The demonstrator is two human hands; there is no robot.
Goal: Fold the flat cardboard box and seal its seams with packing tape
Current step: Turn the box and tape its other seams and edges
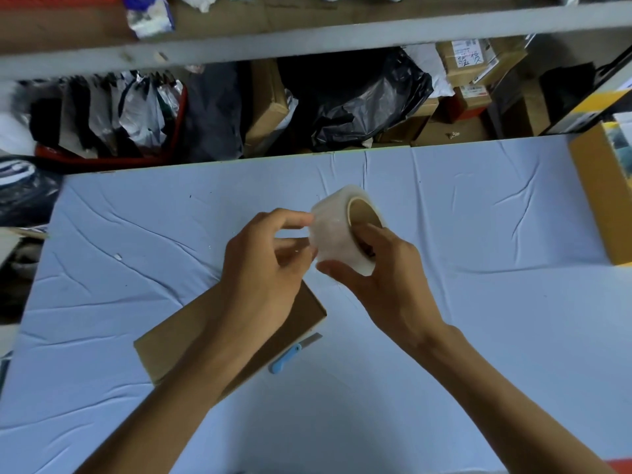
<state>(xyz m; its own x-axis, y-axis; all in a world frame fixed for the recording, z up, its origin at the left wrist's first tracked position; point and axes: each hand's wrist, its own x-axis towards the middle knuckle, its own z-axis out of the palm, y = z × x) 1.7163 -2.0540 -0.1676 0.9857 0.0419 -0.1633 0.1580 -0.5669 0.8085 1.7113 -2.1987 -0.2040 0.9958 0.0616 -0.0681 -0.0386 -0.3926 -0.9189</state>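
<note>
I see a blue-covered table (478,234) with the flat cardboard box (178,343) lying under my left forearm. My right hand (386,282) holds the tape roll (338,227) above it, grip closed through the core. My left hand (263,265) pinches the roll's outer face. A blue cutter (290,357) lies beside the box.

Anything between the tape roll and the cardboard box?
No object. The left hand and right hand hold the tape roll above the far corner of the cardboard box; only the left forearm crosses over the box.

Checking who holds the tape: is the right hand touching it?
Touching. Head view shows the right hand gripping the tape roll, finger in its core, thumb on the outside.
</note>
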